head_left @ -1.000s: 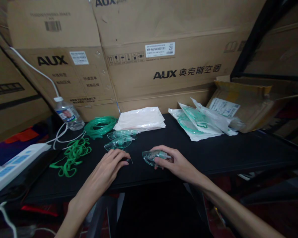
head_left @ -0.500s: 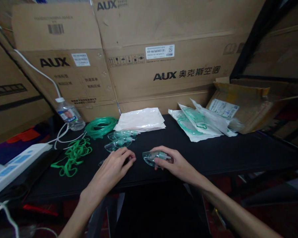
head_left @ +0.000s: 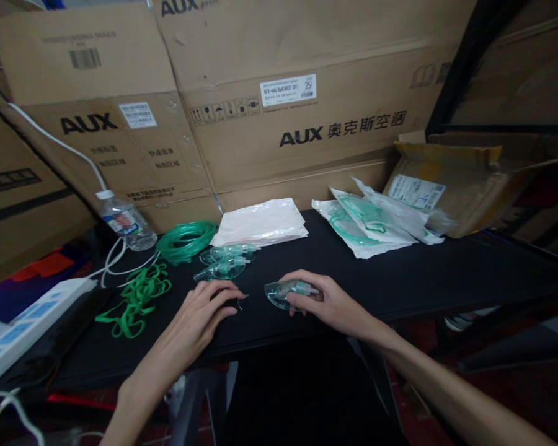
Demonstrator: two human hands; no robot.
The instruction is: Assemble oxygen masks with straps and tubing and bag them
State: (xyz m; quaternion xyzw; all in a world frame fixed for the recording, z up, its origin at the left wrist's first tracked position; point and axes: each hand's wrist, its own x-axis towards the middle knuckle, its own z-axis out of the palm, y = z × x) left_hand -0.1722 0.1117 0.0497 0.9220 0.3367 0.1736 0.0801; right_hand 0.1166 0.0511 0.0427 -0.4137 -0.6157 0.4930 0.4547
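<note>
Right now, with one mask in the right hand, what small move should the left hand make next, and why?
Probably pinch up the small piece under the left hand and bring it across to the mask. The right hand holds that mask down on the table, while the left fingertips rest flat on the table a short way to its left. What the piece is cannot be told.

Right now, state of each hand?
Left hand: palm down on the black table, fingers over a small object; grip cannot be told.
Right hand: closed on a clear mask.
</note>
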